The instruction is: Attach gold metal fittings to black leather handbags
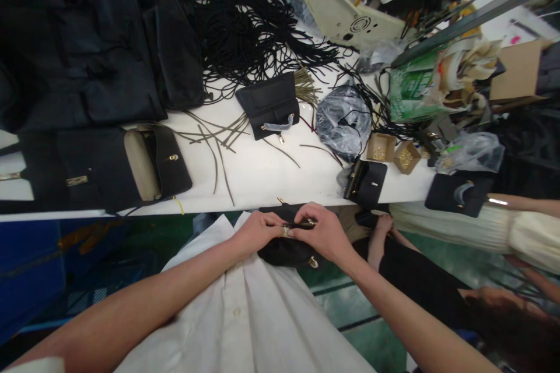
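Note:
A small black handbag (284, 255) rests in my lap at the table's front edge, with a metal clasp showing at its lower right. My left hand (261, 232) is closed on the bag's upper part, thumb and fingers pinched together. From the other side my right hand (321, 232) grips the same part, its thumb near my left fingertips and its index finger bent. Between the thumbs shows a small pale piece, too small to name. On the table ahead lies another black bag (271, 99), open, with a plastic-wrapped handle.
Black cords (236, 23) are heaped at the back, and olive strips (214, 145) lie scattered on the white table (249, 178). Small boxes of gold-coloured fittings (406, 157) stand to the right. More black bags (161, 163) line the left. Co-workers (420, 280) sit close on my right.

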`<state>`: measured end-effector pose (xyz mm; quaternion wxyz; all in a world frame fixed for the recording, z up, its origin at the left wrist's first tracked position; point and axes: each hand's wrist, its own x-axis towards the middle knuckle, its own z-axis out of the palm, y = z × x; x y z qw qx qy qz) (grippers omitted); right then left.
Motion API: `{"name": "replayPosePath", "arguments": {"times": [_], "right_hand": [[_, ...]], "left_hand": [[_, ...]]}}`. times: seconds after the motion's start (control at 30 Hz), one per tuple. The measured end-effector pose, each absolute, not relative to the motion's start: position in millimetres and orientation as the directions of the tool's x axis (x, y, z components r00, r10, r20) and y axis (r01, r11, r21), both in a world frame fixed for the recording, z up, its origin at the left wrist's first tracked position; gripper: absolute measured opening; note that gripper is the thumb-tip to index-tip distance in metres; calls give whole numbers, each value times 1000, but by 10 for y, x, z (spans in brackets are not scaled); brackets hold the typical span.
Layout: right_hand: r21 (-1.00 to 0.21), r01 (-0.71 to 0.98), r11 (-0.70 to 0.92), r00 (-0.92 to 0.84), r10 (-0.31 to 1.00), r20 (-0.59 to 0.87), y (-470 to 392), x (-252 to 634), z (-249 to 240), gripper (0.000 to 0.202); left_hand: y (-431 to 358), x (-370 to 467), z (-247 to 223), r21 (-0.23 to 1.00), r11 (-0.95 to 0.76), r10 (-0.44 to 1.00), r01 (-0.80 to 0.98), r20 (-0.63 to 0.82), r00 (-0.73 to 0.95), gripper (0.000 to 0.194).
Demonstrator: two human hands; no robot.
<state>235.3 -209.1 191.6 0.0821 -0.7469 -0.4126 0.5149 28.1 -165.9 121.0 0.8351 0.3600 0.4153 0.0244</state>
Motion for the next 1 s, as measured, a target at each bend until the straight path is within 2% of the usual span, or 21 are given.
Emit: {"name": "replayPosePath", "arguments": {"times": [0.1,0.27,0.5,1.0], "right_hand": [[-566,629,-532,107,781,-615,-2145,2277,1925,6],[-597,617,-514,74,792,-606,-2192,2247,1883,12],[-681,586,-438,-74,808,-584,-2145,2293,1915,16],[-640,730,-239,-242,785,-570,-2087,2291,1865,19]], "left_hand": [[-1674,304,1183,608,753,355,253,-699,621,13],[-1711,353,1151,600,752,386,272,-737,555,15],[-1690,382,1200,606,740,408,293,-750,521,18],[-1651,402,1197,515,811,332,276,-795,509,19]]}}
